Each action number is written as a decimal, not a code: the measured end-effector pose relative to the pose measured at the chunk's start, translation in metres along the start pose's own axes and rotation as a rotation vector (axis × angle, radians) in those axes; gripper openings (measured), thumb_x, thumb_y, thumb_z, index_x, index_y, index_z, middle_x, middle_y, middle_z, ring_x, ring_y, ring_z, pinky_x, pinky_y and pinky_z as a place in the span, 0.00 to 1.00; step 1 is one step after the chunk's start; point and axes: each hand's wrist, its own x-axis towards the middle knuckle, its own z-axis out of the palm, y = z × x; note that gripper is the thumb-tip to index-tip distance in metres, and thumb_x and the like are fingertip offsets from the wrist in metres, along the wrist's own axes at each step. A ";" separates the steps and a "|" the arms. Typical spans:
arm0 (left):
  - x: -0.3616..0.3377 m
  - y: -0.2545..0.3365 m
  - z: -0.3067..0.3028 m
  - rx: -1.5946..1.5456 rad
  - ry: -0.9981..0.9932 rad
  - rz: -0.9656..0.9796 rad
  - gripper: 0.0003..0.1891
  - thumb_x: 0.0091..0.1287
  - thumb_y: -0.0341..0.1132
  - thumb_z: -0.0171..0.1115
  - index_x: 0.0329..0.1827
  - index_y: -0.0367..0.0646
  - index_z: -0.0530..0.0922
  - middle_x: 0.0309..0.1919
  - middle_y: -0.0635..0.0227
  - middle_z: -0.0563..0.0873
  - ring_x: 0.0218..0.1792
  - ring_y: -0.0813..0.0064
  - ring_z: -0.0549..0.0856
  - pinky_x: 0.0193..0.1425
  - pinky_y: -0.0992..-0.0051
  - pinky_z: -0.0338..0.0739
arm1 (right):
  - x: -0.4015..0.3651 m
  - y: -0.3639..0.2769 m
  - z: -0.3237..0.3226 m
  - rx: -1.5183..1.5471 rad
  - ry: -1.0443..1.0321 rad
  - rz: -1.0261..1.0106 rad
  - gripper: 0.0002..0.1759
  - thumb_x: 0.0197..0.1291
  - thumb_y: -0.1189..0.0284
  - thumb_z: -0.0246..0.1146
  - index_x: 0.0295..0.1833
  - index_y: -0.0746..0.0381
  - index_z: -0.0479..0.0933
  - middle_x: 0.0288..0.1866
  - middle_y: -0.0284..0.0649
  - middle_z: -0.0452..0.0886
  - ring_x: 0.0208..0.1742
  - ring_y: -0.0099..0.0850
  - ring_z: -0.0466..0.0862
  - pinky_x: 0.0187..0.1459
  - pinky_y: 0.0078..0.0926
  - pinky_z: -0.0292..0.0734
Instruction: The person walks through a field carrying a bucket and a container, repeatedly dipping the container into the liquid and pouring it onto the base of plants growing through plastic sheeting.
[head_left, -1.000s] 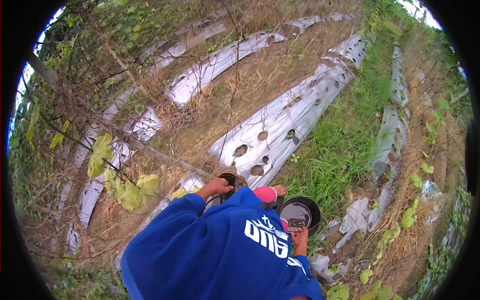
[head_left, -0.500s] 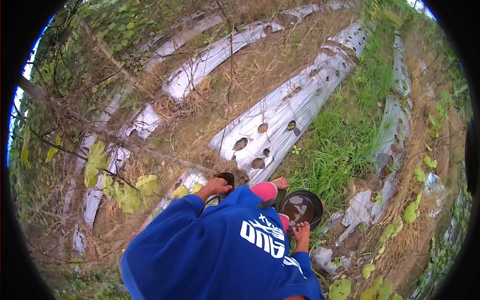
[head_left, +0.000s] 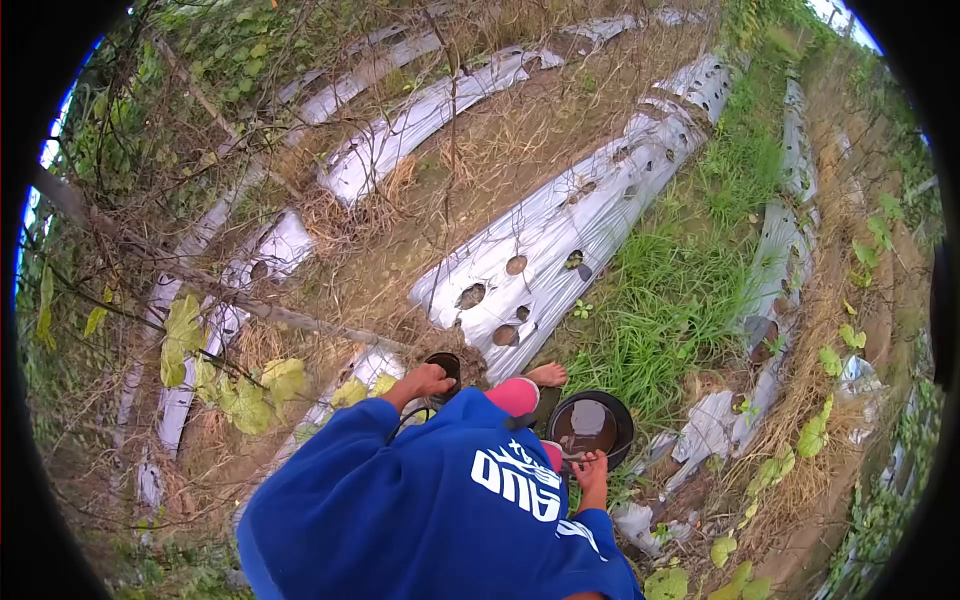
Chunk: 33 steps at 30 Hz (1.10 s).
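Note:
My left hand point(head_left: 430, 381) is closed round a dark, round-mouthed cup point(head_left: 446, 362), held by the near end of the plastic-covered bed. What the cup contains is too dark to make out. To the right, beside my bare foot point(head_left: 546, 375), hangs or stands a black bucket point(head_left: 626, 428) with brown liquid inside. The fingers of my right hand point(head_left: 592, 468) are curled at its near side, on what looks like the handle. Whether the bucket touches the ground cannot be seen.
A raised bed under silvery plastic film point(head_left: 560, 225), with several round holes, runs away ahead. Green grass point(head_left: 660, 310) grows along its right side. A wooden pole point(head_left: 300, 318) and dry vines cross at left. Torn film point(head_left: 705, 425) and straw lie at right.
The view has shifted slightly. The cup's mouth now shows more fully from above. Liquid in the bucket looks calmer, and both hands keep their hold.

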 end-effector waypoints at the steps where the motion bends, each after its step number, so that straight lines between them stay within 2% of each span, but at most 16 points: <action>1: 0.001 0.000 0.000 -0.002 0.004 0.000 0.29 0.67 0.56 0.53 0.28 0.35 0.82 0.32 0.44 0.84 0.39 0.45 0.84 0.46 0.53 0.77 | 0.001 -0.002 0.001 -0.004 0.005 0.002 0.10 0.61 0.57 0.60 0.37 0.48 0.68 0.32 0.26 0.69 0.40 0.28 0.71 0.52 0.50 0.66; 4: 0.006 0.001 -0.001 -0.055 0.030 -0.058 0.28 0.67 0.56 0.53 0.29 0.34 0.82 0.31 0.44 0.83 0.38 0.45 0.84 0.45 0.53 0.77 | 0.000 -0.002 -0.001 -0.008 0.016 0.006 0.10 0.61 0.57 0.59 0.38 0.47 0.67 0.33 0.27 0.69 0.42 0.29 0.70 0.53 0.51 0.65; 9: 0.022 0.023 -0.025 -0.040 0.051 0.065 0.28 0.67 0.55 0.53 0.27 0.33 0.79 0.28 0.43 0.82 0.37 0.44 0.83 0.43 0.52 0.76 | 0.010 0.004 -0.014 0.010 -0.015 0.009 0.11 0.61 0.55 0.58 0.40 0.46 0.67 0.36 0.27 0.72 0.43 0.30 0.72 0.53 0.48 0.66; 13: 0.047 0.044 -0.039 0.010 0.037 0.101 0.28 0.69 0.55 0.52 0.27 0.34 0.79 0.29 0.44 0.82 0.36 0.44 0.83 0.41 0.52 0.75 | 0.003 0.006 -0.011 0.037 -0.025 -0.012 0.10 0.61 0.56 0.58 0.37 0.46 0.66 0.31 0.24 0.72 0.40 0.27 0.73 0.52 0.47 0.66; 15: 0.063 0.054 -0.038 0.025 0.128 0.186 0.28 0.69 0.54 0.51 0.26 0.34 0.77 0.28 0.43 0.82 0.38 0.42 0.83 0.43 0.51 0.76 | 0.015 0.012 -0.023 0.030 -0.066 -0.019 0.10 0.62 0.56 0.58 0.35 0.46 0.66 0.31 0.24 0.72 0.41 0.26 0.73 0.52 0.47 0.66; 19: 0.083 0.095 -0.042 0.092 0.161 0.261 0.24 0.72 0.52 0.48 0.33 0.37 0.75 0.30 0.45 0.83 0.37 0.42 0.83 0.43 0.49 0.76 | -0.010 0.010 -0.015 0.101 0.043 -0.065 0.10 0.62 0.56 0.58 0.35 0.46 0.67 0.33 0.24 0.73 0.41 0.26 0.74 0.53 0.45 0.65; 20: 0.089 0.104 -0.043 0.134 0.118 0.278 0.22 0.73 0.51 0.47 0.38 0.37 0.74 0.30 0.44 0.84 0.37 0.42 0.83 0.43 0.48 0.76 | -0.009 0.011 -0.019 0.108 0.032 -0.057 0.10 0.62 0.56 0.59 0.37 0.46 0.68 0.33 0.23 0.74 0.41 0.24 0.74 0.52 0.44 0.65; 23: 0.102 0.145 -0.045 0.140 -0.006 0.320 0.21 0.73 0.50 0.48 0.39 0.37 0.73 0.29 0.43 0.83 0.37 0.41 0.83 0.42 0.48 0.76 | -0.016 0.018 -0.022 0.100 0.117 -0.142 0.10 0.62 0.55 0.60 0.40 0.45 0.68 0.33 0.23 0.74 0.40 0.24 0.75 0.50 0.43 0.66; 25: 0.125 0.149 -0.026 0.139 -0.085 0.382 0.22 0.73 0.50 0.49 0.39 0.35 0.71 0.29 0.42 0.82 0.37 0.40 0.82 0.41 0.49 0.76 | -0.006 0.016 -0.021 0.130 0.169 -0.035 0.11 0.62 0.54 0.61 0.43 0.44 0.69 0.33 0.22 0.73 0.38 0.24 0.75 0.48 0.42 0.68; 27: 0.151 0.139 0.011 0.150 -0.146 0.686 0.23 0.72 0.51 0.50 0.39 0.33 0.69 0.29 0.42 0.81 0.38 0.39 0.81 0.41 0.50 0.75 | -0.015 0.019 -0.020 0.142 0.212 -0.103 0.13 0.61 0.54 0.61 0.45 0.46 0.70 0.32 0.24 0.73 0.38 0.24 0.75 0.46 0.40 0.68; 28: 0.147 0.169 0.004 0.082 -0.265 0.573 0.25 0.71 0.52 0.51 0.40 0.31 0.69 0.32 0.41 0.81 0.40 0.40 0.82 0.45 0.51 0.75 | -0.023 0.025 -0.027 0.171 0.248 -0.080 0.13 0.61 0.54 0.61 0.45 0.46 0.70 0.32 0.24 0.73 0.38 0.24 0.75 0.46 0.40 0.68; 31: 0.168 0.196 0.034 0.132 -0.434 0.629 0.25 0.69 0.51 0.53 0.42 0.31 0.70 0.36 0.41 0.81 0.44 0.43 0.82 0.50 0.52 0.75 | -0.012 0.021 -0.025 0.196 0.166 -0.124 0.15 0.65 0.50 0.56 0.47 0.49 0.71 0.32 0.25 0.73 0.37 0.25 0.74 0.45 0.39 0.69; 33: 0.180 0.208 0.059 0.178 -0.481 0.687 0.24 0.68 0.49 0.54 0.44 0.31 0.71 0.39 0.41 0.81 0.46 0.44 0.82 0.53 0.54 0.75 | -0.003 0.032 -0.033 0.246 0.230 -0.130 0.21 0.69 0.45 0.50 0.46 0.51 0.72 0.32 0.27 0.72 0.36 0.25 0.74 0.45 0.39 0.69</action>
